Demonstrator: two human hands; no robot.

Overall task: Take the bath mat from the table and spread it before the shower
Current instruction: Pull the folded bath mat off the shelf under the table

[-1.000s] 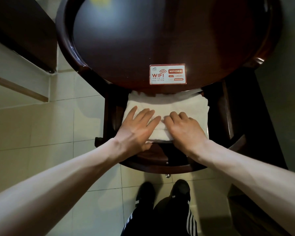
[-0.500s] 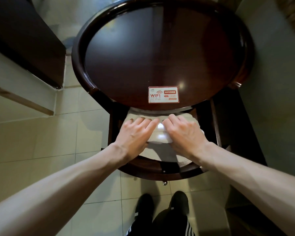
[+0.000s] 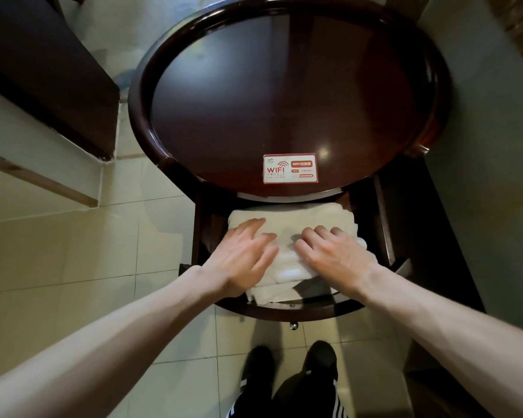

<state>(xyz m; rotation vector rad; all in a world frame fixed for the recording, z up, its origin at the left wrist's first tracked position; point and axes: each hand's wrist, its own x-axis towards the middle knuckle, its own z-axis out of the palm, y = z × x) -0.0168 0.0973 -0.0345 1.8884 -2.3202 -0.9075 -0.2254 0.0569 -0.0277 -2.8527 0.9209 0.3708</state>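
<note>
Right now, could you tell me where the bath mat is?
In the head view, the bath mat lies folded on the table's lower shelf, just below the WIFI sticker, under the left hand and right hand.

A red-and-white WIFI sticker (image 3: 290, 168) is facing up in the middle of the view, pale glossy floor tiles (image 3: 73, 251) are catching the light at the left, a dark wooden cabinet (image 3: 43, 70) is standing at the upper left, and a grey-green wall (image 3: 480, 146) is running along the right.
</note>
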